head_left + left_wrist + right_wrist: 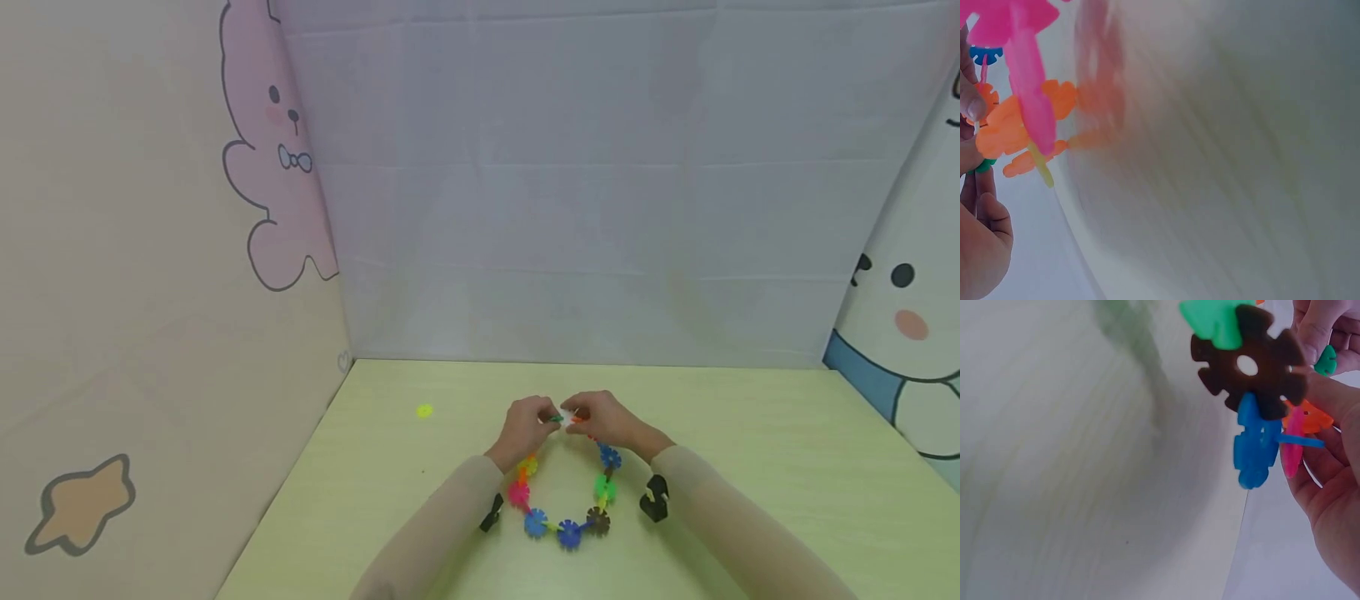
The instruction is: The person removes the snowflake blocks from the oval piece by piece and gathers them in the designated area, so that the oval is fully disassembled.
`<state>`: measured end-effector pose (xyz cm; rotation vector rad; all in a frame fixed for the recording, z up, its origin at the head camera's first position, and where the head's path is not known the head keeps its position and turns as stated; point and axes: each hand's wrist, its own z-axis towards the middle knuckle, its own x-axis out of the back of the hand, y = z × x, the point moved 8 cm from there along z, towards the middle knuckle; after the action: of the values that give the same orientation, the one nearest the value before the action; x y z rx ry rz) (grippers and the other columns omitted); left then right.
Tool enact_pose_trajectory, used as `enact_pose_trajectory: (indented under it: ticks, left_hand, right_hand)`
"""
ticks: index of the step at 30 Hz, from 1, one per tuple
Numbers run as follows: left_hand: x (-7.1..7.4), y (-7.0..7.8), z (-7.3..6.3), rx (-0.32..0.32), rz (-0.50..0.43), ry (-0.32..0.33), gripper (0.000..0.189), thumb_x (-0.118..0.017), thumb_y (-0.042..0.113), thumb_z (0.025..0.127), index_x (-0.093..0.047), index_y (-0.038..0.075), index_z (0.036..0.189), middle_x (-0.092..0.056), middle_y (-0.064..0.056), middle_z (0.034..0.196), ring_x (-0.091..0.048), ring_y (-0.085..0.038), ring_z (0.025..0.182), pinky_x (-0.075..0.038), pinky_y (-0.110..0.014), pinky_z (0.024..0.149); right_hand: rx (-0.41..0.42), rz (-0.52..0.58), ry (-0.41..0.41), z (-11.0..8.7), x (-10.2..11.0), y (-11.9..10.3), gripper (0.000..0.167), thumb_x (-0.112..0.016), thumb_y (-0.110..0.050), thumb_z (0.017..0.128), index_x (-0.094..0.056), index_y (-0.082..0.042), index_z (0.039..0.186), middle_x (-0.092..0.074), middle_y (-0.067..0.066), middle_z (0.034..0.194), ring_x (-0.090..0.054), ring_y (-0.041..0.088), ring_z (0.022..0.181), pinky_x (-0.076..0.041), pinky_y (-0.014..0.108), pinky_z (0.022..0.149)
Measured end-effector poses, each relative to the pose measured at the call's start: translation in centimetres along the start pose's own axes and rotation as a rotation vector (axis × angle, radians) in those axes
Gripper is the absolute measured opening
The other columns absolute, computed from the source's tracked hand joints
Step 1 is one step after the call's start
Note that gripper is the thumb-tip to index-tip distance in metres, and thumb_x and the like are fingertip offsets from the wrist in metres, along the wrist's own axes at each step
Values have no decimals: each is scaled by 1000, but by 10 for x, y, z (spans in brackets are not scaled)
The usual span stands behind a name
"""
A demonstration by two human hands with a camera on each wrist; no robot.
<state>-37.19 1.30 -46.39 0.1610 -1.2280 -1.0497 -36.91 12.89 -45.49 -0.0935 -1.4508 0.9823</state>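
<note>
My left hand (525, 427) pinches a green notched disc (1325, 360) between thumb and fingers. Close by on the right, my right hand (607, 418) pinches an orange notched disc (1311, 416). Between the fingertips shows a small white piece (566, 417); whether it joins both discs I cannot tell. A chain of slotted plastic discs curves below the hands, with a pink disc (519, 493), a dark blue disc (569, 535) and a bright green disc (606, 488) among them. The right wrist view shows a brown disc (1275, 359) slotted to a blue disc (1250, 447).
A loose yellow disc (424, 411) lies on the pale table (360, 500), left of the hands. Black wrist cameras (656, 498) sit beneath both forearms. A white cloth wall (585, 208) stands behind the table, and printed walls flank it.
</note>
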Motion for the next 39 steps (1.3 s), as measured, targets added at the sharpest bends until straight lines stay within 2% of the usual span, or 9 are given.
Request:
enact_pose_trajectory:
  ticks: [5,17,22,25,31,36,39]
  left_hand:
    - [-2,0,0,-3,-2,6,6,-73,10,83,-67,11,84,-66,7,78,-58,-4,71,-47,-16,69]
    - [-3,0,-2,52,15,-9,5,-71,8,84,-68,12,82,-68,5,77,-54,-6,67,-47,-17,69]
    - [-2,0,-2,23,61,-27,7,-70,6,84,-67,11,82,-68,4,77,-55,-4,65,-47,-16,68]
    - [2,-2,-2,27,28,-37,6,-70,7,85,-66,10,82,-68,4,77,-57,-5,66,-47,-17,67]
    - [15,-21,-3,132,-109,-19,8,-71,14,85,-64,11,84,-67,4,80,-60,-6,71,-49,-20,66]
    - [31,-43,-7,245,-123,-3,13,-71,17,85,-62,10,90,-65,1,79,-60,-10,69,-49,-24,64]
    - [40,-53,-11,289,-138,5,17,-70,15,86,-61,9,98,-65,-1,78,-63,-16,68,-48,-27,59]
  right_hand:
    - [10,0,-13,0,-1,1,31,-74,-7,81,-67,-3,111,-67,8,102,-62,16,81,-51,27,68]
    - [65,-35,-56,0,-6,1,32,-72,-9,83,-65,0,112,-67,8,100,-61,14,80,-51,26,70]
    - [56,-40,-53,0,-5,5,30,-72,-7,82,-66,1,110,-67,9,99,-61,15,80,-51,28,70]
    - [46,-42,-52,0,-4,8,30,-72,-6,82,-66,2,110,-67,9,99,-61,16,80,-51,29,70]
    - [38,-36,-62,-1,-7,10,33,-70,-8,84,-64,3,114,-65,14,106,-63,21,85,-52,34,73]
    - [34,-36,-73,0,-9,11,33,-69,-8,85,-63,3,115,-64,14,108,-63,24,88,-53,36,75]
    - [23,-45,-84,0,-10,13,33,-70,-9,85,-64,1,115,-64,13,108,-63,23,89,-52,34,74]
